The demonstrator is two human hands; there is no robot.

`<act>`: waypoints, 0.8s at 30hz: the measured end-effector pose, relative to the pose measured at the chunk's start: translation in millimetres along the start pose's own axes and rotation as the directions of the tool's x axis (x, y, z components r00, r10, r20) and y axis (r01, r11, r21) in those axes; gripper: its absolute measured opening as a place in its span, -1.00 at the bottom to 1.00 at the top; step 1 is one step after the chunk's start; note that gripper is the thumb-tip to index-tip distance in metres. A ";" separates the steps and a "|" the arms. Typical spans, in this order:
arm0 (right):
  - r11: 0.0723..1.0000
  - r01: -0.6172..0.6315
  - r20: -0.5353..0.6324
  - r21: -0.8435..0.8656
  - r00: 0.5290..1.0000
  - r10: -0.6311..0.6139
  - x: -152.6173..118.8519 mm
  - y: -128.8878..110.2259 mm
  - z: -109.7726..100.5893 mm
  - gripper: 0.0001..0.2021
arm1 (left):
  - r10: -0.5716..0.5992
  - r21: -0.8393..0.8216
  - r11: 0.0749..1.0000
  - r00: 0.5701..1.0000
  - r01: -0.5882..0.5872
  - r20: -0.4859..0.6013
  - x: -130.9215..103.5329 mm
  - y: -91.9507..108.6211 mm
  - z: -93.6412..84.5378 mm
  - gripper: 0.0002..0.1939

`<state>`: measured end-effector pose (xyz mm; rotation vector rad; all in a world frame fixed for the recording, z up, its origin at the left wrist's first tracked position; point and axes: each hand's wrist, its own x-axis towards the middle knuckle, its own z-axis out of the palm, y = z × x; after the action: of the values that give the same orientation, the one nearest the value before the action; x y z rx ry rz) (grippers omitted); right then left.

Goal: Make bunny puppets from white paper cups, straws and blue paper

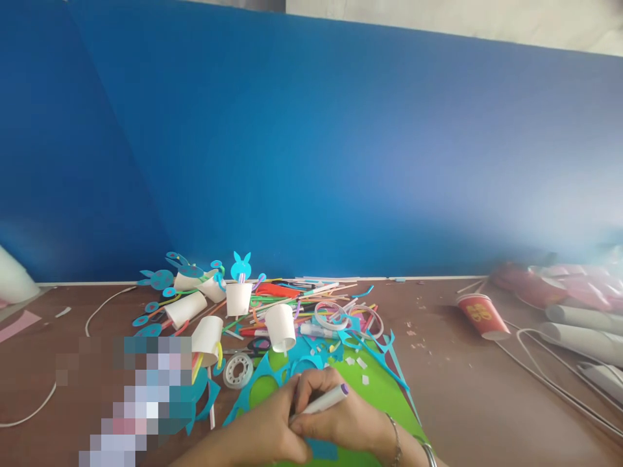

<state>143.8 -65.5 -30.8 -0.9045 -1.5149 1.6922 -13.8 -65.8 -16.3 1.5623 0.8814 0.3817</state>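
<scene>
My right hand (335, 415) grips a white marker (324, 400) with a purple end pointing up and right. Against it, my left hand (282, 421) is closed, and its fingers are largely hidden; whatever they hold does not show. Both hands are over a green sheet (384, 395) strewn with cut blue paper (282, 373). Just beyond them a white paper cup (281, 326) lies tilted. Farther back, another white cup (238, 298) bears a blue rabbit-head cutout (241, 266). An empty tape spool (238, 370) lies left of the sheet.
Several cups with blue cutouts (185, 309) lie at the left, among straws and pens (311, 295). Tape rolls (332, 315) rest mid-table. A red paper cup (481, 316), white cables (549, 379) and white rolls (584, 344) are at the right. A blue partition (316, 143) stands behind.
</scene>
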 end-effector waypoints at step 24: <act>0.652 -0.302 -0.502 -0.695 0.853 -0.140 89.2 3.9 -6.9 -0.27 | 0.236 0.299 0.954 0.643 -0.011 -0.728 -26.0 42.0 -85.1 -0.58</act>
<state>102.6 13.4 -40.1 -1.7293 -1.7943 0.6633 -76.1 -23.8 47.3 1.7276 1.5283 1.1247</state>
